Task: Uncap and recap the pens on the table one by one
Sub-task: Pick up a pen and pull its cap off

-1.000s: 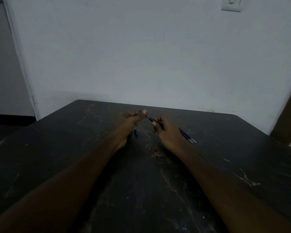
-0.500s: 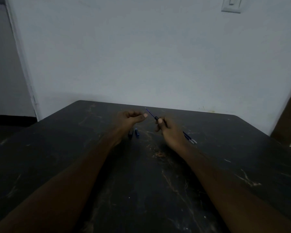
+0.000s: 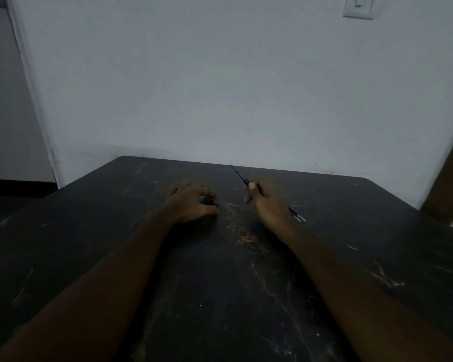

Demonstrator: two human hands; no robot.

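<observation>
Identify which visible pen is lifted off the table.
The blue pen gripped in the right hand, tip slanting up toward the wall; the other pen lies flat on the table beside that wrist.

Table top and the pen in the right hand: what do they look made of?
Table: dark and matte, probably painted or laminated board; pale scratches and a worn brownish patch break the coating. Pen, pinched in the right hand: likely plastic, with a thin blue front and a black grip section; too dim to judge gloss.
</observation>
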